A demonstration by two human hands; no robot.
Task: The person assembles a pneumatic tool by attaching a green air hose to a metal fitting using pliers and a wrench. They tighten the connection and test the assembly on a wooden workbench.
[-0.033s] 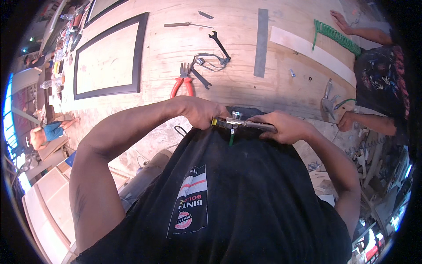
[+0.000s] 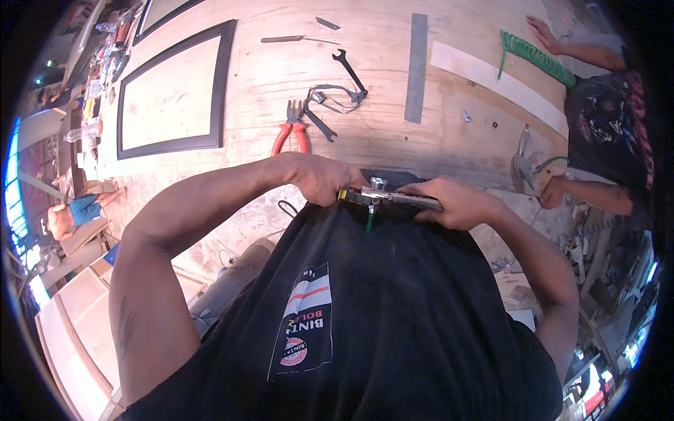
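Close to my belly, at the table's near edge, is a silvery metal fitting (image 2: 378, 184) with a short green piece below it. My right hand (image 2: 460, 203) is closed around a long metal gripping tool (image 2: 414, 200), which looks like locking pliers; its jaw end meets the fitting. My left hand (image 2: 326, 181) is closed on the other side, around a black piece with a yellow end (image 2: 342, 194); its kind cannot be made out. Just beyond my left forearm lie red-handled pliers (image 2: 292, 130) on the table, their jaws pointing away from me.
Two dark wrenches (image 2: 349, 70) and a grey cord (image 2: 337, 105) lie on the wooden table (image 2: 379, 147). A screwdriver (image 2: 284, 39), black frame (image 2: 225, 84) and grey strip (image 2: 416, 70) lie farther off. At right, a co-worker's hand (image 2: 554, 193) is near a spray gun (image 2: 523, 165); a green coiled hose (image 2: 537, 56) lies behind.
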